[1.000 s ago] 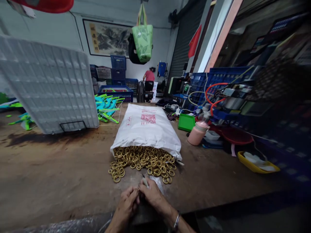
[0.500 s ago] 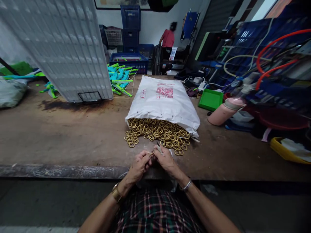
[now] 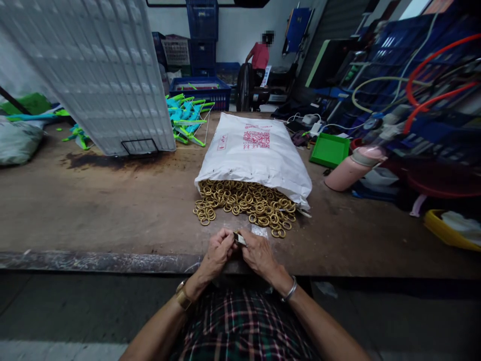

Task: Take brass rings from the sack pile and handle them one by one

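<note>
Both hands meet at the near edge of the desk (image 3: 75,210), low at six o'clock from where the person sits. Left hand (image 3: 218,250) is curled shut, its fingertips pinched toward the middle; right hand (image 3: 259,253) is closed the same way, and between the two sits a small pale piece (image 3: 239,238), gripped from both sides. It is too small to make out clearly, so I cannot tell whether a ring is pinched with it.

Straight ahead at twelve o'clock from the hands, just beyond the fingers, lies a pile of brass rings (image 3: 244,203), spilled out of the open mouth of a white sack (image 3: 255,155). Lying flat with its mouth turned toward the person, the sack seems placed so that rings slide out within easy reach.

Up at ten o'clock a grey plastic tray (image 3: 90,75) leans tilted, its foot resting on the desk. Behind it lie blue and green plastic parts (image 3: 186,118). At two o'clock sit a green tray (image 3: 329,149) and a pink bottle (image 3: 353,170) lying on its side, well apart from the rings. Another person in a red shirt (image 3: 260,55) stands far off at twelve o'clock, taking no part.
</note>
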Tool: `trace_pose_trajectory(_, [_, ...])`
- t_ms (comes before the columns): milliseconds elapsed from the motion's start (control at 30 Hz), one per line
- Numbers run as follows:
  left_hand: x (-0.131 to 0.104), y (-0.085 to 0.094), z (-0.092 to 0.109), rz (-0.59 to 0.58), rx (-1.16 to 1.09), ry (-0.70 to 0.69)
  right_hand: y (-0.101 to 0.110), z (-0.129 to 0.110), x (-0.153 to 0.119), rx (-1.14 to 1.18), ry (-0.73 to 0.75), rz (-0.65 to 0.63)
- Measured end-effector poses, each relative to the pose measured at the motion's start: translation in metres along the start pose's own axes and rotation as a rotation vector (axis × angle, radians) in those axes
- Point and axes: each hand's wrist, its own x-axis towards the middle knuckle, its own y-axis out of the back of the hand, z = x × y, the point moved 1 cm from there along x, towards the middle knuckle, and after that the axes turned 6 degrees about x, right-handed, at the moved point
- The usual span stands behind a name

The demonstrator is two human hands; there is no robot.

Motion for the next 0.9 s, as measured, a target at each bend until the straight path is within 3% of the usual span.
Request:
trace_pose_trajectory(300, [-0.003,0.001,0.001,0.019,0.109,-0.086,-0.004,0.003,0.001,-0.021,-0.038,-0.056])
trace_pose_trajectory(433, [-0.014,-0.001,0.006,-0.063,0.136,-0.114,-0.006,0.012,0.008,-0.032,-0.105,-0.126])
trace_pose_trajectory(567, [-0.02,-0.004,0.01,-0.137,-0.058,-0.024,-0.008,0.019,0.02,-0.079,-0.119,-0.05])
trace_pose_trajectory(733, [-0.014,0.004,0.003,-0.049,-0.313,0.057,-0.018,0.021,0.042,-0.038,-0.122,0.105])
trace_pose_trajectory(900, [-0.012,0.013,-0.005,-0.023,-0.5,0.12,-0.023,0.017,0.063,-0.125,-0.147,0.072])
